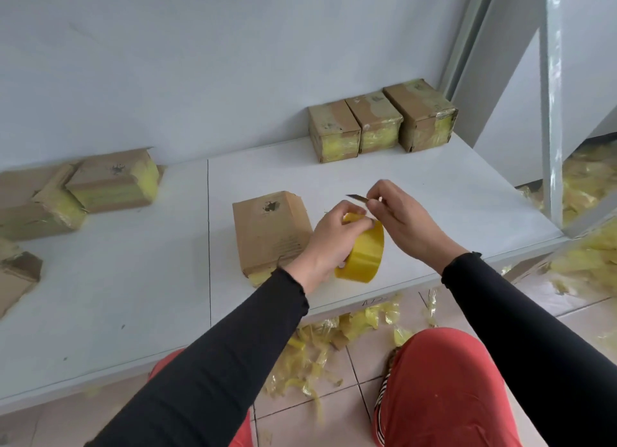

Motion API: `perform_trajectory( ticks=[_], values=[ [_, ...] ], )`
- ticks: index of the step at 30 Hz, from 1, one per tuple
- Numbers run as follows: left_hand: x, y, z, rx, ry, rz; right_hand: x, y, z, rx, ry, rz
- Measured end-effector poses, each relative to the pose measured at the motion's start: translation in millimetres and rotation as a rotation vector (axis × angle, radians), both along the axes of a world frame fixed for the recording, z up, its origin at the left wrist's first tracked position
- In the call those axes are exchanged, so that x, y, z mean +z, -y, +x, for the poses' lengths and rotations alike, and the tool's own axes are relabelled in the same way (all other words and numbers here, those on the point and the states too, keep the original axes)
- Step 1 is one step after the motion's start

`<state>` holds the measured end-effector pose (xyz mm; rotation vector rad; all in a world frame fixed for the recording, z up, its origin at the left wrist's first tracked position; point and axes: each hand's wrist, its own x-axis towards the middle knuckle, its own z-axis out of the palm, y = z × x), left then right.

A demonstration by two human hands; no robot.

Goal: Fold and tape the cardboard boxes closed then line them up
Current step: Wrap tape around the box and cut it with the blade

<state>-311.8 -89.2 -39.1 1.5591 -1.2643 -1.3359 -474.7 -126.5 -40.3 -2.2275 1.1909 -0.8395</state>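
A yellow tape roll point(364, 252) stands on edge on the white table point(133, 279), and my left hand point(330, 239) grips its top. My right hand point(397, 212) pinches a small cutter blade point(357, 197) just above the roll. A cardboard box point(270, 232) with a torn spot on top lies flat just left of the roll. Three taped boxes point(380, 119) stand side by side in a row against the back wall.
Several flattened and partly folded boxes point(110, 179) lie at the table's left. Crumpled yellow tape scraps point(317, 346) cover the tiled floor under the table edge and at the right. A grey metal frame point(554, 112) rises at the right.
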Motion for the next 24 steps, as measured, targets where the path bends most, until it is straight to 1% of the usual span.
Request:
perform_trajectory(
  ticks=[2, 5, 6, 9, 12, 14, 18, 20, 22, 24],
  values=[
    [10, -13, 8, 0.055, -0.074, -0.04, 10, 4, -3, -0.001, 0.024, 0.032],
    [34, -32, 31, 0.117, -0.289, -0.042, 23, 12, -23, -0.151, 0.13, 0.125],
    [43, -37, 40, 0.127, -0.337, -0.064, 27, 11, -27, -0.13, 0.136, 0.121],
    [64, -48, 60, 0.155, -0.436, -0.148, 30, -15, -10, 0.04, 0.135, 0.123],
    [77, -50, 68, 0.216, -0.477, -0.228, 28, -42, 22, 0.157, 0.099, 0.014],
    [82, -50, 69, 0.211, -0.484, -0.262, 28, -48, 35, 0.179, 0.095, -0.04],
    [82, -53, 65, 0.24, -0.535, -0.276, 37, -54, 52, 0.194, 0.206, -0.084],
    [82, -54, 65, 0.248, -0.566, -0.278, 40, -56, 58, 0.214, 0.25, -0.067],
    [82, -54, 67, 0.242, -0.583, -0.27, 40, -53, 57, 0.194, 0.261, -0.003],
    [81, -54, 72, 0.237, -0.595, -0.265, 36, -51, 52, 0.134, 0.36, 0.097]
  ],
)
